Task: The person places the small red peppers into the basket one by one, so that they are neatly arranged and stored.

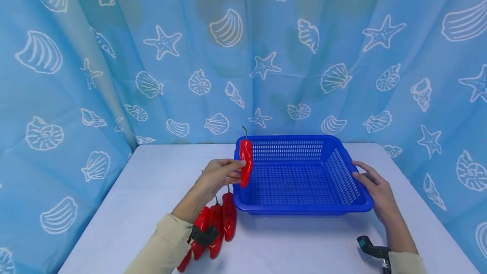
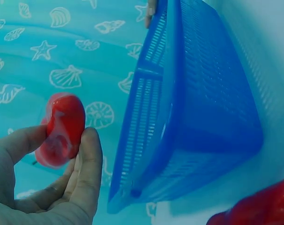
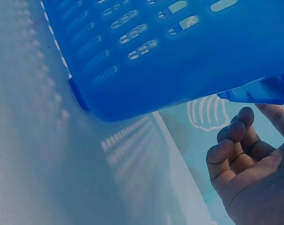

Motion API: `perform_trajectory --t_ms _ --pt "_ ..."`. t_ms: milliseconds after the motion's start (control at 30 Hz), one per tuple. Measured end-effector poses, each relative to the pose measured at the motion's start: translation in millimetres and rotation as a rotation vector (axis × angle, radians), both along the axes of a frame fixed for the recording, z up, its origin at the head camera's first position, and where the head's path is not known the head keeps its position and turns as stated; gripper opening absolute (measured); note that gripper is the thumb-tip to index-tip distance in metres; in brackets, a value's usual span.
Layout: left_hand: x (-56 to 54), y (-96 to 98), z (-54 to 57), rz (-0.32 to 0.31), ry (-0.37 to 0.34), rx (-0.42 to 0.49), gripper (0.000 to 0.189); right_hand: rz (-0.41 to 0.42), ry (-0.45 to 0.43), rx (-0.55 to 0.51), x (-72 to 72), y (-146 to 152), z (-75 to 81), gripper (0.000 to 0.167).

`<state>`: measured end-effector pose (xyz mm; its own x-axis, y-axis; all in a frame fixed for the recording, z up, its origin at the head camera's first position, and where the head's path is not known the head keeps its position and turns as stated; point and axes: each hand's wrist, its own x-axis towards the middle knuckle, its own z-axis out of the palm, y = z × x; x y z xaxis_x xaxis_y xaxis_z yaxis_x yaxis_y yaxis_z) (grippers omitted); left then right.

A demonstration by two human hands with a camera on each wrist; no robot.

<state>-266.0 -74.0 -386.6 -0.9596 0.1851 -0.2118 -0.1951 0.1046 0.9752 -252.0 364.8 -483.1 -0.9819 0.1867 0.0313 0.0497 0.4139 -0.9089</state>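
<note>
The left hand pinches one red pepper between thumb and fingers, stem up, at the left rim of the blue basket. The right hand grips that basket's right rim. This single basket's slotted floor shows between its walls. Just left of its front corner, at least four red peppers lie bunched, partly hidden by the left wrist. The basket stands near the bench's far edge; white surface stretches leftward and in front.
</note>
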Motion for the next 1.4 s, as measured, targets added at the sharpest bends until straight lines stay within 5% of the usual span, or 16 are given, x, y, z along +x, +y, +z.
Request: perform_trajectory --t_ms 600,1400 --pt "-9.9 26.1 12.7 -0.026 -0.050 0.001 0.053 0.001 -0.010 -0.018 0.4 1 2.3 0.066" --pt "-19.3 74.3 2.4 -0.071 -0.050 0.046 0.046 0.000 -0.028 -0.039 -1.7 1 -1.1 0.067"
